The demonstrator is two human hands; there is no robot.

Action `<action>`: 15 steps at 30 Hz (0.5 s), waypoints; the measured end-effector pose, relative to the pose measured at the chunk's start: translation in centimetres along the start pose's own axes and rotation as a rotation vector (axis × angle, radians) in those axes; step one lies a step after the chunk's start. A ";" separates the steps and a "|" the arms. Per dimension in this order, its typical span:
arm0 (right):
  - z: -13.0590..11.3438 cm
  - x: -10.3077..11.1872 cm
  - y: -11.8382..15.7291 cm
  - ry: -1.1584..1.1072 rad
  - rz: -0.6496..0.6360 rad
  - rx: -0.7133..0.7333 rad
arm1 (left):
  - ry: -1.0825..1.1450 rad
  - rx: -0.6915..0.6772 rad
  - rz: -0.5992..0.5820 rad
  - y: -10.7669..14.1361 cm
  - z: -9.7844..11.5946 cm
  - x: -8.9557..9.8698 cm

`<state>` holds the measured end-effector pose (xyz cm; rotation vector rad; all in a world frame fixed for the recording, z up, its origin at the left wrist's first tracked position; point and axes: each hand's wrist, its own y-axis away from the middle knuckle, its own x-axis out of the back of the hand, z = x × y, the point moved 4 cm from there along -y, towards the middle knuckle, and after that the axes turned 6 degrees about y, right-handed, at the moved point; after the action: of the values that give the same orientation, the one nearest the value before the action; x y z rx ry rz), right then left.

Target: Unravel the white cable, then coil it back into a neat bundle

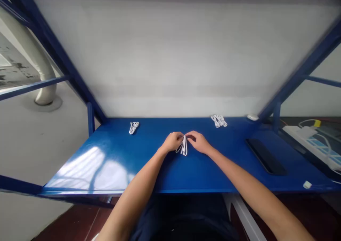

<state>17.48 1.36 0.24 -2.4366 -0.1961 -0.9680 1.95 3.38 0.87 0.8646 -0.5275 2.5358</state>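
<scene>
A looped white cable (183, 148) is held at its upper end, over the middle of the blue table (202, 177). My left hand (173, 141) pinches it from the left side, its fingers curled. From the right, my right hand (197, 141) closes thumb and fingers on the top of the same cable. The lower loops fan out below the fingertips. Another folded white cable (133, 127) lies at the back left, and several bundled white cables (219, 121) lie at the back right.
A white mouse-like object (253, 117) sits at the back right corner. A dark flat device (265, 156) lies right of my hands, with a small white cube (307, 185) near the front edge. White power strips (317, 145) stand at the far right. Blue posts frame the table.
</scene>
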 end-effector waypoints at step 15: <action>-0.4 0.2 0.2 0.180 -0.055 0.137 | -0.004 0.085 0.010 0.0 0.2 0.3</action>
<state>17.45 0.99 0.52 -2.2173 -0.2584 -1.1523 1.81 3.32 1.23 0.8989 -0.4284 2.5824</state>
